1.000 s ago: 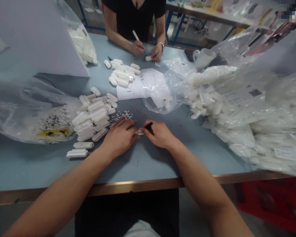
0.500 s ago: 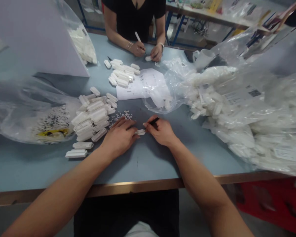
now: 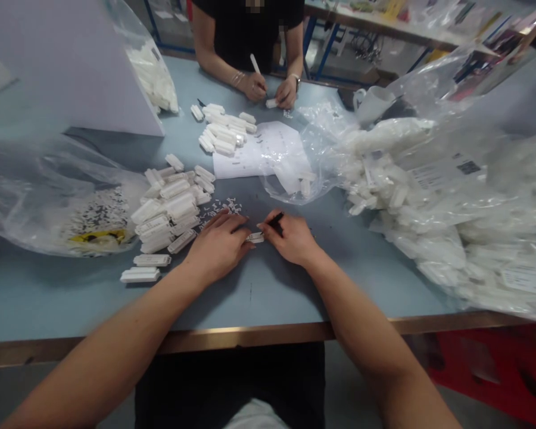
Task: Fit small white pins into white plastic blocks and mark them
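Note:
My left hand (image 3: 218, 247) lies on the grey-blue table (image 3: 259, 292), its fingertips pressed down on a small white plastic part (image 3: 255, 237). My right hand (image 3: 291, 239) sits just right of that part, fingers closed round a thin black tool (image 3: 275, 220) whose tip points at the part. A heap of finished white parts (image 3: 172, 205) lies to the left of my left hand, with tiny white scraps (image 3: 221, 208) scattered just beyond my fingers.
Big clear bags of white parts (image 3: 433, 196) fill the right side, another bag (image 3: 49, 202) the left. Across the table a person in black (image 3: 250, 36) works a white part with a white tool, beside a paper sheet (image 3: 259, 152) and another pile (image 3: 226, 131).
My hands have stayed on the part; the black tool in my right hand tilted up and out, then settled. The view shifted slightly downward.

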`<state>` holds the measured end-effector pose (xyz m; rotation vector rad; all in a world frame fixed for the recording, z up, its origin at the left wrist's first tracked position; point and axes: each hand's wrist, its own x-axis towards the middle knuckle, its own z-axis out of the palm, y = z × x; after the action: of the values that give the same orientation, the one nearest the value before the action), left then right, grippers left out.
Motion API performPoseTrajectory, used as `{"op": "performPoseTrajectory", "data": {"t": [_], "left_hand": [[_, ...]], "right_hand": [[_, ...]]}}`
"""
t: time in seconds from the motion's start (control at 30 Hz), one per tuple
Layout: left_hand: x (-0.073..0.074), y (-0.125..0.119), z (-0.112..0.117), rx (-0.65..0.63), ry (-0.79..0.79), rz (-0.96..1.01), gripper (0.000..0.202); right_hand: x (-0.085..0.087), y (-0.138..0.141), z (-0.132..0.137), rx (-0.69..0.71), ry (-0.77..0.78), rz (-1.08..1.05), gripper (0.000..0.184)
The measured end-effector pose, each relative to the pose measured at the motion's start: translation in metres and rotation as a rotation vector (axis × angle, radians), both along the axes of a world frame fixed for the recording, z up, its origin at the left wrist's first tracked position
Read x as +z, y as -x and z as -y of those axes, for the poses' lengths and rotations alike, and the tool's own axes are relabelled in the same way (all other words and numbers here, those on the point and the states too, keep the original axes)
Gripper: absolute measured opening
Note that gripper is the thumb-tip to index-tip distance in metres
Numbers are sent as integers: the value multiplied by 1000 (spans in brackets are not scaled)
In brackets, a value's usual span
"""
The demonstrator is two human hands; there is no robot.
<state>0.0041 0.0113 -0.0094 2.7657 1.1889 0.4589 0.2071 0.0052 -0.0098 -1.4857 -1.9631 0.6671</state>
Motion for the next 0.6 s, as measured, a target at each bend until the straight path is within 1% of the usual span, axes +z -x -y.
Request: {"op": "performPoseTrajectory", "data": {"t": [0.13,0.2,0.33,0.47,0.53,0.6], "left_hand": [[2,0,0,-8,-5,-15,23],[2,-1,0,0,0,-14,22],[2,-1,1,11,-2,-16,21],[1,-1,1,5,-11,-12,22],[0,-1,0,1,-20,-12,23],[0,0,0,2,-20,-12,23]], "right_hand": [[3,-2,0,-36,87,-138,23],[4,-3,1,-55,106,-173,23],[2,-2,0,-29,81,-104,22],[0,-1,-1,19,9,6,22],[0,-1,-1,26,-8,22,22],[0,-2,0,7,15,-9,23]]}}
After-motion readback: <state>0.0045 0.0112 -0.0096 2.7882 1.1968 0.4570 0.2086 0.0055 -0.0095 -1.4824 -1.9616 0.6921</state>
